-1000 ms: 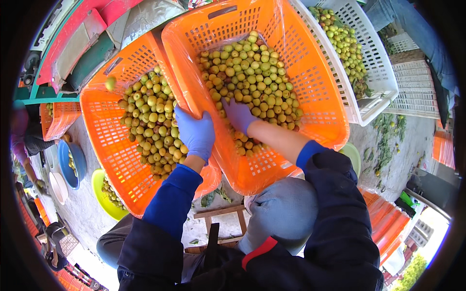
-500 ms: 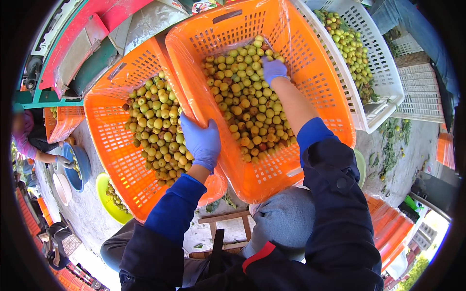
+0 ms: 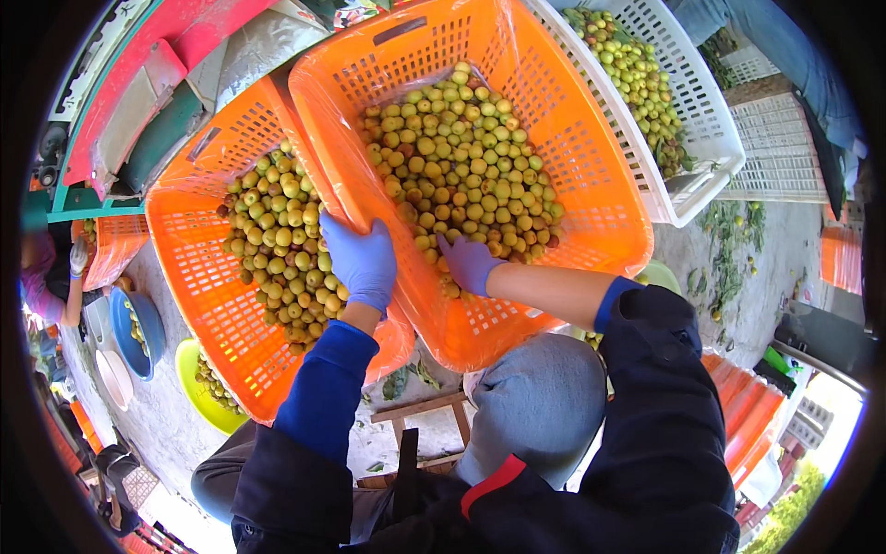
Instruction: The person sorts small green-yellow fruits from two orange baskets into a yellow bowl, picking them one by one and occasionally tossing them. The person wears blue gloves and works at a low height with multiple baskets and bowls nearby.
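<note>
With the middle of your view as the dial's centre, the larger orange crate (image 3: 591,175) stands at twelve o'clock, holding a heap of round yellow-green fruit (image 3: 471,166). Your right hand (image 3: 471,266), in a purple glove, dips into that heap at its six-o'clock edge, index finger pointing to eleven; you have its fingertips against the fruit, and I cannot tell whether its grip has closed on any.

Your left hand (image 3: 360,263), gloved alike, straddles the adjoining rims of this crate and the second orange crate (image 3: 212,295), at nine to ten o'clock; how tightly that grip clasps, I cannot tell. More fruit lies in the second crate.

You have a white crate (image 3: 697,92) of fruit between one and two, a yellow-green basin (image 3: 192,374) at eight and a blue basin (image 3: 155,323) near nine.
</note>
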A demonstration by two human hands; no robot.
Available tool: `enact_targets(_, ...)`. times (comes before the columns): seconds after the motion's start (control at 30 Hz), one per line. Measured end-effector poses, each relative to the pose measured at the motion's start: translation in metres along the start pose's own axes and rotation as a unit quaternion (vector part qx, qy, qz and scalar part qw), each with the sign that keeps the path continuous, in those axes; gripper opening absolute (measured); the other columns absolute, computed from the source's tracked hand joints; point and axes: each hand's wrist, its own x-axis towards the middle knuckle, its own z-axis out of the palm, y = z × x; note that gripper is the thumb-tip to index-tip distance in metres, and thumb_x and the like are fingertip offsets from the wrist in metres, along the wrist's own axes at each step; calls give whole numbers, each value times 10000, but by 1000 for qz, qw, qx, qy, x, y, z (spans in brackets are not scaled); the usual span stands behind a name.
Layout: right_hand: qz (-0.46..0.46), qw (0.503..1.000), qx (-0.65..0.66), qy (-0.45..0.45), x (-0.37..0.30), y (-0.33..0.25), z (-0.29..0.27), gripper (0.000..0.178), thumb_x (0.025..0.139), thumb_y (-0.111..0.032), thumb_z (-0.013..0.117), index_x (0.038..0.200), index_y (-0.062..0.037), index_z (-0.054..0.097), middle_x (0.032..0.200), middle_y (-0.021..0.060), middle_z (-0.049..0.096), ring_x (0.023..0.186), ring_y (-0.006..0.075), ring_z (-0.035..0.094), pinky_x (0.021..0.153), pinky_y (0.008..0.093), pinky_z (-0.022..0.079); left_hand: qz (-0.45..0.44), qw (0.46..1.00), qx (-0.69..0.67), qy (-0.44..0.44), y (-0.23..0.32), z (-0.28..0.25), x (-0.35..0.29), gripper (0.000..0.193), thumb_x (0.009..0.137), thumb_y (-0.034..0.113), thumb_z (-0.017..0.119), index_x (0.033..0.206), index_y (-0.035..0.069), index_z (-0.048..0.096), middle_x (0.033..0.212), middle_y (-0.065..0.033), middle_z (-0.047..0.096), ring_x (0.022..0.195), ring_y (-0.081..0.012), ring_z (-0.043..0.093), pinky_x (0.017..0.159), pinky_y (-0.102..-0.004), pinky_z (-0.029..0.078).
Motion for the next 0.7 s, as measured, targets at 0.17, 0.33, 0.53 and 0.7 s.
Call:
enact_targets(0.17,-103,991,-65,-63,-37,26,21,607,903,-265,514,1460,-144,305,1007,180,648,914,320,650,700,385,521,-1,1000,-13,-6,8,0,-2,724,749,189,654,1344,-31,306,1194,-246,526,1094,-415,539,910,-458,444)
enact_targets(0.33,-142,984,-38,-96,-14,46,13,523,880,-306,547,1382,-214,435,952,114,676,774,282,663,643,376,510,-3,1000,4,2,8,-2,-1,714,749,190,647,1337,-34,311,1215,-244,513,1090,-411,541,910,-449,441)
enact_targets(0.53,-185,982,-9,-29,20,76,4,317,879,-416,554,1071,-197,678,867,78,682,722,228,650,629,335,502,1,1000,-30,-10,7,-1,-3,698,745,189,652,1321,-27,323,1206,-231,514,1095,-408,534,890,-450,451)
enact_targets(0.7,-184,976,-94,-64,33,83,-36,284,914,-361,533,1102,-205,677,1043,67,673,901,258,646,807,335,503,15,999,-28,-3,-5,2,3,695,744,189,660,1312,-28,325,1196,-225,509,1088,-411,532,881,-459,454)
